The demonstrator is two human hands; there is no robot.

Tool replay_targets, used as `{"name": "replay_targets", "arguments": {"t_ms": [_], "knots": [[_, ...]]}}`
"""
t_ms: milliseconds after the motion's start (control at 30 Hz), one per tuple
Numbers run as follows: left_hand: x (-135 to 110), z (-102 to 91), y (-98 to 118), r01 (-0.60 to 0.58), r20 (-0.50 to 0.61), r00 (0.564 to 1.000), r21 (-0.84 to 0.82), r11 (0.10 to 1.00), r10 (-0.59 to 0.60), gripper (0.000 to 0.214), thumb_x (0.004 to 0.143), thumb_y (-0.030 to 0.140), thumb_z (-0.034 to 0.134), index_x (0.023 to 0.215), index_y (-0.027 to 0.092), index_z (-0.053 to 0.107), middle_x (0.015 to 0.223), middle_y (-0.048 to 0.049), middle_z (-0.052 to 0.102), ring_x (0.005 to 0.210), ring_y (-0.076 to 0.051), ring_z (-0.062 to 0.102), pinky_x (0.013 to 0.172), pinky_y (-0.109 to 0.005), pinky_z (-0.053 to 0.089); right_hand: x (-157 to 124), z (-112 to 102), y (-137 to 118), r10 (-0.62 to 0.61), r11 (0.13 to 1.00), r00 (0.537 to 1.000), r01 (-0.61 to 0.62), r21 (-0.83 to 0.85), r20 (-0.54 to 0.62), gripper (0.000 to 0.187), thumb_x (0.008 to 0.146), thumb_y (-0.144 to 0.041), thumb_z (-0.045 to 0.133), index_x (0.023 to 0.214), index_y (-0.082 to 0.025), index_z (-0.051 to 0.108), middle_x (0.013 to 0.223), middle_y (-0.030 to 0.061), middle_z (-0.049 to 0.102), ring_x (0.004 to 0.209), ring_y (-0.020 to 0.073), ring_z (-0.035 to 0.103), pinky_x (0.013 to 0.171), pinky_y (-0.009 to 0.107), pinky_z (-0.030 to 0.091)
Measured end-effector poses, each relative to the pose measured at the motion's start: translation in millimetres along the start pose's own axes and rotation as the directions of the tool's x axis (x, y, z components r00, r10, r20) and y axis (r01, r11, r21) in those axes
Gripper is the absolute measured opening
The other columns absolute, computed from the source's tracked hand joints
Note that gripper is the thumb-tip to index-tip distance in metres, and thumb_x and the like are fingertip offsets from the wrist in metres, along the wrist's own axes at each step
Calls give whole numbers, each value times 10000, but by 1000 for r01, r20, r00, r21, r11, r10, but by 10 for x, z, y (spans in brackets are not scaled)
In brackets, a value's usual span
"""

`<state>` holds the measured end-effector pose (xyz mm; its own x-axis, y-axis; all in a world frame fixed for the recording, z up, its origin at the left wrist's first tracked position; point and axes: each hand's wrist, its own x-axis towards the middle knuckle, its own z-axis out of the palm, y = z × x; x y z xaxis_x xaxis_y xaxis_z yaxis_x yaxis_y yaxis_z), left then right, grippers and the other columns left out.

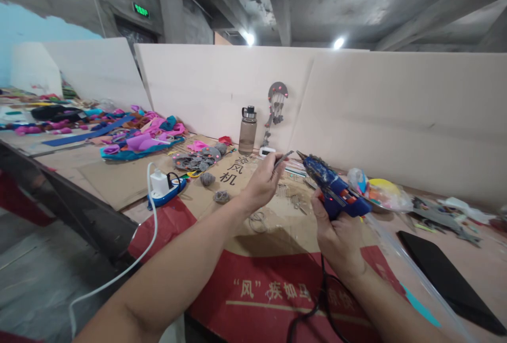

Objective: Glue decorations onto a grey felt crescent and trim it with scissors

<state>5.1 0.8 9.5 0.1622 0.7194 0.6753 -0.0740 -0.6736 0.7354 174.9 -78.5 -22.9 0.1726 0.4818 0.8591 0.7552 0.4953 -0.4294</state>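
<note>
My right hand (338, 240) is wrapped round the handle of a blue hot glue gun (327, 182), whose nozzle points up and left. A small red light shows on the gun's side. Just left of the nozzle, my left hand (261, 182) pinches a small grey piece (284, 158), which looks like felt. A narrow gap separates the nozzle tip from this piece. Below my hands lies a cardboard sheet (237, 226) with a loop of thin thread (258, 221) on it. Balls of grey yarn (207, 178) sit to the left of my left hand.
A water bottle (247, 134) stands by the white board (190, 79), near a grey hanging ornament (278, 94). A blue power strip (168, 195) with a white cable is at left. Colourful fabric scraps (146, 134) lie beyond it. A black phone (446, 277) lies at right.
</note>
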Motion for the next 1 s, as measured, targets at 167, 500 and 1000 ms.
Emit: {"name": "replay_targets", "arguments": {"t_ms": [167, 500, 1000], "knots": [[5, -6, -13, -122, 16, 993, 185, 975, 121, 254, 968, 378, 481, 1091, 176, 574, 1066, -100, 599, 1016, -218, 538, 978, -336, 387, 6, 0, -10, 17, 1000, 1000, -17, 12, 5, 355, 899, -522, 574, 946, -188, 684, 857, 96, 733, 807, 256, 691, 749, 393, 543], [-8, 12, -31, -161, 23, 987, 217, 963, 160, 304, 981, 433, 445, 1129, 190, 551, 1106, -117, 590, 1060, -238, 534, 1002, -358, 385, -11, 19, 12, 59, 998, 997, -59, -8, 46, 352, 892, -528, 575, 941, -201, 696, 838, 89, 743, 789, 260, 701, 732, 383, 566], [-16, -21, -18, -224, 36, 972, 434, 873, 232, 286, 975, 406, 449, 1136, 187, 536, 1128, -139, 572, 1121, -267, 494, 1053, -409, 335, 5, 23, -4, 75, 997, 996, -76, 12, 57, 368, 889, -547, 559, 926, -202, 682, 834, 94, 724, 781, 270, 681, 733, 407, 546]]}}
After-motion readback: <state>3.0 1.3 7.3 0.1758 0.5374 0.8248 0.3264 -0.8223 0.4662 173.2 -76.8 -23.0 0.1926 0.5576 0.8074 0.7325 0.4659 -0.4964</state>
